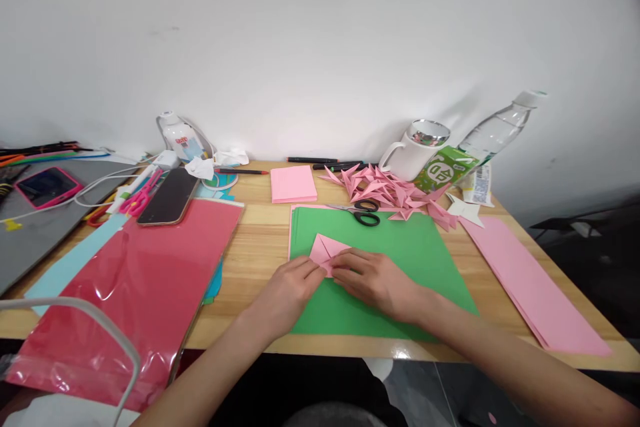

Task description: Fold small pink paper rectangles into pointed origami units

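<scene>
Pink folded paper (pixel 325 245) is pinched by my left hand (pixel 295 287) and right hand (pixel 376 280); I judge uneven finger pressure could skew its crease.

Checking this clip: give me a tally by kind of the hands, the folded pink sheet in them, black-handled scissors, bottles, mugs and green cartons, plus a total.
Hands: 2 (left hand, right hand)
Folded pink sheet: 1
Black-handled scissors: 1
Bottles: 2 (white bottle, clear bottle)
Mug: 1
Green carton: 1
Total: 8
</scene>
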The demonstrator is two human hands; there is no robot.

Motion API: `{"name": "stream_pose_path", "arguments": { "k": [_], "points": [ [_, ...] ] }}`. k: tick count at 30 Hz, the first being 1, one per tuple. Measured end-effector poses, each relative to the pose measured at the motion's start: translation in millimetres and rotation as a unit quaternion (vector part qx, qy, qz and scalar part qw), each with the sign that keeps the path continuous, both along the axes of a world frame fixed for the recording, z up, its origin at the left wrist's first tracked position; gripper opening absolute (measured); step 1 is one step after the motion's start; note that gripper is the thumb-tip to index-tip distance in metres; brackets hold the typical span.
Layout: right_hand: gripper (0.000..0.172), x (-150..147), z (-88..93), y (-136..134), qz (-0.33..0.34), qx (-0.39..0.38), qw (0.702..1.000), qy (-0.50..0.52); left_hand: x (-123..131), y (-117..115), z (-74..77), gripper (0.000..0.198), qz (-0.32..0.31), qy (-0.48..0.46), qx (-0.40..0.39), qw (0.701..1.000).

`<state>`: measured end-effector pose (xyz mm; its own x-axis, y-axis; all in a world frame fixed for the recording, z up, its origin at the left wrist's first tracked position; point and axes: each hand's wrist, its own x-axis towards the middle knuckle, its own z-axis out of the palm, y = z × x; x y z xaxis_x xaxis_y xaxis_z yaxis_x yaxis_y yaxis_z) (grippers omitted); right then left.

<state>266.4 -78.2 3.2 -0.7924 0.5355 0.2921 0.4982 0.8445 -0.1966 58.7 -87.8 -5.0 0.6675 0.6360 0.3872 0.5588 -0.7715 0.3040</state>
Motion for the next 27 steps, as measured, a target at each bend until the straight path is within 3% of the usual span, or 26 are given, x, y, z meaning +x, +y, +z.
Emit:
{"name": "stream_pose_path", "arguments": {
  "k": [3, 6, 11, 16, 23, 27],
  "points": [
    [0.021, 0.8, 0.1, 0.4, -0.029, -0.046, 0.998, 0.034, -4.1, 8.7, -1.6, 0.015, 0.047, -0.097, -0.101, 0.989],
    [0.018, 2.4, -5.1, 1.7, -0.034, -0.087, 0.992, 0.08, -7.8, 18.9, -4.2, 0.012, 0.07, -0.119, -0.144, 0.98],
    [0.012, 2.6, -15.2, 4.3, -0.046, -0.148, 0.976, 0.152, -9.2, 23.5, -5.8, 0.014, -0.016, -0.086, -0.119, 0.989],
    [0.011, -3.3, -15.2, 4.5, -0.124, -0.199, 0.948, 0.216, -14.2, 19.6, -8.5, 0.017, -0.052, -0.097, -0.117, 0.987],
    [0.008, -10.9, -13.9, 8.5, -0.192, -0.209, 0.94, 0.19, -16.1, 16.4, -11.2, 0.019, -0.03, -0.14, -0.131, 0.981],
    [0.007, -11.9, -14.2, 11.5, -0.205, -0.22, 0.939, 0.164, -5.4, 1.3, -4.2, 0.017, 0.06, -0.105, -0.123, 0.985]
  ]
}}
